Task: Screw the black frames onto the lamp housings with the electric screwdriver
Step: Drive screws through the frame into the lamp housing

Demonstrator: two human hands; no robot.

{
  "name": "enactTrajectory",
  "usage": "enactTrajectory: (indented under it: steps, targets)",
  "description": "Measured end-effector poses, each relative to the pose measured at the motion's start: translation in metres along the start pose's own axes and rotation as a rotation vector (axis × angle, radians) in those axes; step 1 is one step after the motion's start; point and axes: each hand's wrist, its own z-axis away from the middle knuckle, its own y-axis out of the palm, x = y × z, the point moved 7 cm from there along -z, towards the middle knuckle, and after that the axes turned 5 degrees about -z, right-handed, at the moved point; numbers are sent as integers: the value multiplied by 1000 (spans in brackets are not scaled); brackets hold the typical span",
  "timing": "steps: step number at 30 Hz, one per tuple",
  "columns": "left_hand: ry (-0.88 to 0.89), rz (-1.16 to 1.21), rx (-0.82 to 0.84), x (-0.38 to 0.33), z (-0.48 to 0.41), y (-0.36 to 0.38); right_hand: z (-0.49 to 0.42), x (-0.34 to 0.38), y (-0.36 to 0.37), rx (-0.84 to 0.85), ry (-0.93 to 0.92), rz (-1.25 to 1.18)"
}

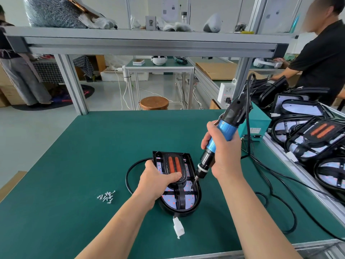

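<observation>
A black lamp housing (194,206) with a white LED board lies on the green bench, a black frame (180,198) with two orange strips set inside it. My left hand (158,179) presses down on the frame, fingers curled over its upper left edge and thumb on the frame. My right hand (223,148) grips the blue and black electric screwdriver (224,131), tilted, its bit tip touching the right side of the board near the frame. A small heap of silver screws (106,197) lies to the left of the lamp.
The lamp's black cable (128,176) loops to its left; a white connector (178,228) lies in front. The screwdriver's cord (270,176) snakes over the bench at right. Several lamp housings (315,139) are stacked at right. A person stands at far right, another at far left.
</observation>
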Motion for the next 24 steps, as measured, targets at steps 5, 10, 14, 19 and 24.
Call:
enactTrajectory:
  steps: [5,10,14,19,24]
  targets:
    - [-2,-7,6,0,0,0,-2,-1,1,6,12,8]
    - [0,-12,6,1,0,0,1,-7,1,12,37,5]
    - [4,0,3,2,-1,0,2,-6,5,34,32,21]
    - [-2,9,11,4,-1,1,8,-6,11,51,12,61]
    - [22,24,-1,2,0,2,12,-3,7,10,-14,104]
